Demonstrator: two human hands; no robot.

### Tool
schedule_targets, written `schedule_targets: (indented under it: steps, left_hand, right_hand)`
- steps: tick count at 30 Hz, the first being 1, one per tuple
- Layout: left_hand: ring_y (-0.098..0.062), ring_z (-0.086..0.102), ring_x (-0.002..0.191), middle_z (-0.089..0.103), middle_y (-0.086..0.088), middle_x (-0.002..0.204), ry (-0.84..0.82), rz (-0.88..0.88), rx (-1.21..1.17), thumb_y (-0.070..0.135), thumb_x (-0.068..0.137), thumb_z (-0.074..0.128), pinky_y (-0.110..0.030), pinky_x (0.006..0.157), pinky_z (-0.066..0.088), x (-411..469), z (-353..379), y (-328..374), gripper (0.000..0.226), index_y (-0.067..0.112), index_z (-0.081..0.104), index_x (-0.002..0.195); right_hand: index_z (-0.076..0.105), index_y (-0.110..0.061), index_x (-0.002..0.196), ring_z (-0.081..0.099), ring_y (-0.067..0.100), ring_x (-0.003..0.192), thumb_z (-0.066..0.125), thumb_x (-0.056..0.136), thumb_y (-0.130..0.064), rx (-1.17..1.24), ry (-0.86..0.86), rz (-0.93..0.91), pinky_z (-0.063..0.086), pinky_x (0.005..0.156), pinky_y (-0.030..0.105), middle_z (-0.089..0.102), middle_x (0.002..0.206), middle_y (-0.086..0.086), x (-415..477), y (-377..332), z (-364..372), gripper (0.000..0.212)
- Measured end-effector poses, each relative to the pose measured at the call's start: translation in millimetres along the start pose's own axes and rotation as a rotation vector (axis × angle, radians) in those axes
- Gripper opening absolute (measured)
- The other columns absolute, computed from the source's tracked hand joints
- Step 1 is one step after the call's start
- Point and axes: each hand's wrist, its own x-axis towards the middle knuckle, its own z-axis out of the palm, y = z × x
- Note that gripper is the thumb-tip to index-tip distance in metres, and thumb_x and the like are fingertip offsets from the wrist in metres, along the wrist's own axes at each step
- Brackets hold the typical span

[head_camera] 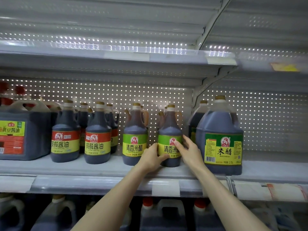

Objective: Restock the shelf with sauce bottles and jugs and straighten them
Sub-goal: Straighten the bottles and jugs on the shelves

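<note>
Two-handed grip, left hand (150, 157) and right hand (190, 151) seemingly curled round green-label bottle (169, 127) between them

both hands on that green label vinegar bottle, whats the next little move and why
Probably a slight twist of the rice vinegar bottle so its label faces squarely forward like its green-labelled neighbour. The left hand and right hand grip its sides, and it stands upright in the front row.

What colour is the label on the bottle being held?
The label is green above yellow; head view.
</note>
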Motion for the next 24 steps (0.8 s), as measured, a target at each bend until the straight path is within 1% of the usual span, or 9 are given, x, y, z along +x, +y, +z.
schedule_targets:
  steps: [4, 8, 12, 15, 18, 19, 22, 23, 24]
  left_hand:
    - [-0.024, 0.061, 0.106, 0.065, -0.009, 0.116, 0.169, 0.055, -0.094, 0.028, 0.089, 0.066, -0.039, 0.092, 0.049, -5, -11, 8, 0.038, 0.005, 0.057, 0.117]
    - [-0.023, 0.062, 0.097, 0.067, -0.009, 0.106, 0.256, 0.136, -0.127, 0.031, 0.088, 0.067, -0.041, 0.089, 0.05, -15, -21, 22, 0.037, 0.006, 0.06, 0.115]
    - [-0.02, 0.061, 0.101, 0.067, -0.005, 0.11, 0.147, 0.24, -0.106, 0.031, 0.087, 0.068, -0.035, 0.091, 0.047, -32, -11, 44, 0.037, 0.008, 0.061, 0.115]
    - [-0.021, 0.06, 0.106, 0.064, -0.006, 0.116, 0.05, 0.258, -0.113, 0.03, 0.085, 0.071, -0.034, 0.094, 0.046, -38, 3, 56, 0.047, 0.006, 0.057, 0.123]
    - [-0.022, 0.061, 0.104, 0.062, -0.006, 0.117, -0.009, 0.202, -0.184, 0.032, 0.082, 0.074, -0.039, 0.09, 0.051, -35, 15, 69, 0.055, 0.007, 0.052, 0.126]
    - [-0.019, 0.061, 0.101, 0.062, -0.001, 0.112, -0.027, 0.19, -0.196, 0.032, 0.081, 0.075, -0.036, 0.088, 0.051, -33, 21, 74, 0.056, 0.008, 0.051, 0.127]
    - [-0.001, 0.056, 0.086, 0.055, 0.018, 0.097, -0.088, 0.172, -0.247, 0.028, 0.082, 0.074, -0.008, 0.072, 0.045, -31, 35, 90, 0.052, 0.017, 0.046, 0.124]
    - [0.001, 0.055, 0.087, 0.057, 0.017, 0.102, -0.114, 0.161, -0.272, 0.028, 0.082, 0.074, -0.006, 0.073, 0.043, -30, 40, 95, 0.056, 0.019, 0.043, 0.128]
    - [-0.002, 0.056, 0.092, 0.06, 0.013, 0.113, -0.133, 0.14, -0.304, 0.029, 0.081, 0.075, -0.011, 0.08, 0.044, -29, 46, 98, 0.065, 0.017, 0.039, 0.135]
  right_hand:
    - [0.046, -0.014, 0.141, 0.053, 0.005, 0.107, 0.061, 0.094, -0.023, 0.042, 0.046, -0.017, 0.044, 0.084, 0.015, 0.059, 0.128, 0.002, -3, -11, 1, 0.051]
    - [0.055, -0.014, 0.13, 0.06, 0.008, 0.105, 0.064, 0.091, -0.021, 0.068, 0.095, -0.092, 0.048, 0.083, 0.013, 0.063, 0.111, -0.005, -18, -23, -11, 0.04]
    - [0.062, -0.022, 0.107, 0.062, 0.002, 0.089, 0.068, 0.088, -0.017, 0.052, 0.201, -0.157, 0.048, 0.078, 0.011, 0.066, 0.093, -0.009, -35, -21, -38, 0.021]
    - [0.063, -0.022, 0.098, 0.062, 0.006, 0.084, 0.07, 0.086, -0.014, 0.082, 0.274, -0.17, 0.049, 0.074, 0.013, 0.067, 0.089, -0.005, -46, -15, -58, 0.016]
    - [0.065, -0.016, 0.098, 0.061, 0.008, 0.081, 0.072, 0.084, -0.014, 0.075, 0.325, -0.167, 0.051, 0.069, 0.014, 0.067, 0.09, -0.001, -54, -11, -83, 0.015]
    - [0.065, -0.015, 0.099, 0.061, 0.008, 0.081, 0.072, 0.084, -0.016, 0.043, 0.347, -0.165, 0.05, 0.069, 0.013, 0.067, 0.091, -0.001, -55, -10, -92, 0.017]
    - [0.057, -0.019, 0.107, 0.058, 0.003, 0.084, 0.074, 0.083, -0.023, -0.035, 0.36, -0.124, 0.046, 0.066, 0.007, 0.063, 0.096, -0.005, -53, -4, -125, 0.03]
    - [0.054, -0.02, 0.111, 0.057, 0.003, 0.087, 0.074, 0.082, -0.024, -0.048, 0.346, -0.101, 0.045, 0.066, 0.007, 0.062, 0.101, -0.005, -51, -2, -135, 0.035]
    - [0.051, -0.021, 0.116, 0.057, 0.005, 0.092, 0.075, 0.082, -0.026, -0.064, 0.323, -0.076, 0.045, 0.069, 0.009, 0.061, 0.108, -0.005, -48, 2, -144, 0.042]
